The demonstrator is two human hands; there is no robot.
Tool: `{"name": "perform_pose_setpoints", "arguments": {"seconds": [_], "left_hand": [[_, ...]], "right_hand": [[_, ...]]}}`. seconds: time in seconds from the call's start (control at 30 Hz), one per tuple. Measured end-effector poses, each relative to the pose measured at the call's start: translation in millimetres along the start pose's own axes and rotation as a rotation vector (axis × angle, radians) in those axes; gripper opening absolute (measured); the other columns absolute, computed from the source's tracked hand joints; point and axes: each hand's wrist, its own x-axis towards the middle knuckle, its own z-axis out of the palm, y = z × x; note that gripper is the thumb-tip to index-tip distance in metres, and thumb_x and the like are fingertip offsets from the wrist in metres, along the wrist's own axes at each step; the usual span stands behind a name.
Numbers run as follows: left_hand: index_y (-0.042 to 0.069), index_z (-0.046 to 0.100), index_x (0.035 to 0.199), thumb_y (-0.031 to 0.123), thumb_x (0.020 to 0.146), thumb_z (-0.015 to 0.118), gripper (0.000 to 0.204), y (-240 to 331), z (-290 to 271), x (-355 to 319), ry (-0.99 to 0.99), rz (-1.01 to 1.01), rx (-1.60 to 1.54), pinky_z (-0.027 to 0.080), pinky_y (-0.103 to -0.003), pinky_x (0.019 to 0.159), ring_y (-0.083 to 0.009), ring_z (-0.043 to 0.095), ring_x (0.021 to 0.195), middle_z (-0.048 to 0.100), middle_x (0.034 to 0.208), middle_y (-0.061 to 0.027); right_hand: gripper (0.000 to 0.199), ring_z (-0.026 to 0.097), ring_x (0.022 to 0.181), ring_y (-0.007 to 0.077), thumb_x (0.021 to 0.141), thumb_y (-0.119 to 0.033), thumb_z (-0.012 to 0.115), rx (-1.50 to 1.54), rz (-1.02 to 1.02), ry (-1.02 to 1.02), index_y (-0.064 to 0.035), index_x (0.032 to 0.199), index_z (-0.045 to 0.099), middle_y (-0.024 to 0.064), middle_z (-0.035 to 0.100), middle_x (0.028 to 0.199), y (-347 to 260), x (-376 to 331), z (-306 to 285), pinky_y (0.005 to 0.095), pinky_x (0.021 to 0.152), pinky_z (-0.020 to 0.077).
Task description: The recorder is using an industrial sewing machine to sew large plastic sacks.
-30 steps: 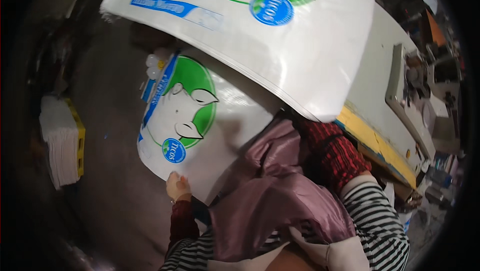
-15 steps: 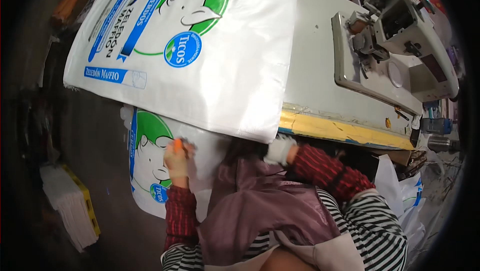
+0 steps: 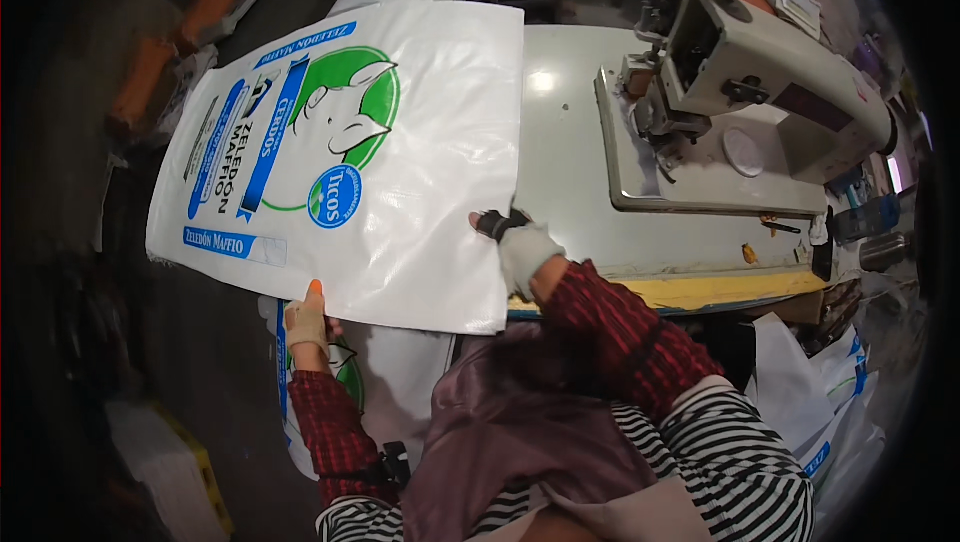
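L hand (image 3: 306, 320) pinches the near edge of the white printed sack (image 3: 340, 157); sack spreads away from those fingers over the tabletop (image 3: 570, 142). R hand (image 3: 515, 242) fingers press flat on its right edge. Keep edges taut & square before sliding toward the sewing machine (image 3: 760, 82).

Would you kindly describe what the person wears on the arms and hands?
Both forearms have red-and-black plaid sleeves under a black-and-white striped top. The left hand wears a pale tan glove with an orange tip on one of its fingers. The right hand wears a whitish glove, dark at the fingers.
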Motion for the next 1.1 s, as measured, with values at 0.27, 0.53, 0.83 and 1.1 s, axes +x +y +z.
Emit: {"name": "perform_pose_setpoints", "arguments": {"seconds": [0.27,0.53,0.83,1.1], "left_hand": [[0.003,0.06,0.084,0.022,0.074,0.066,0.022,0,-22,69,0.326,0.137,-0.289,0.043,-0.03,0.046,-0.0157,0.056,0.059,0.062,0.079,-0.0069],[0.0,0.062,0.096,0.011,0.074,0.063,0.025,-54,-64,97,0.25,0.516,0.075,0.046,-0.03,0.073,-0.0198,0.06,0.083,0.064,0.095,-0.0092],[-0.005,0.048,0.11,0.019,0.077,0.062,0.043,38,0,-55,0.69,1.169,0.528,0.041,-0.037,0.086,-0.0326,0.052,0.093,0.053,0.107,-0.021],[0.003,0.051,0.104,0.022,0.069,0.068,0.043,5,231,-111,-0.031,1.399,0.75,0.043,-0.038,0.077,-0.0308,0.05,0.091,0.053,0.096,-0.0132]], "right_hand": [[0.03,0.053,0.094,0.0278,0.085,-0.02,0.037,-1.018,-0.684,0.185,-0.0118,0.109,0.053,0.013,0.058,0.1,-52,-48,-53,0.033,0.086,0.0377],[0.03,0.058,0.084,0.0373,0.081,-0.025,0.047,-0.439,-0.256,0.215,-0.0069,0.103,0.056,0.0228,0.06,0.086,-18,-133,-18,0.0419,0.07,0.0448],[0.047,0.05,0.104,0.039,0.079,-0.043,0.044,-0.68,0.447,-0.159,-0.0095,0.109,0.057,0.0241,0.056,0.105,-35,-156,-26,0.0428,0.087,0.0399],[0.017,0.057,0.053,0.0116,0.087,-0.024,0.048,-0.329,-0.501,-0.132,-0.0074,0.084,0.05,0.0031,0.058,0.069,11,-165,-71,0.0239,0.048,0.0447]]}}
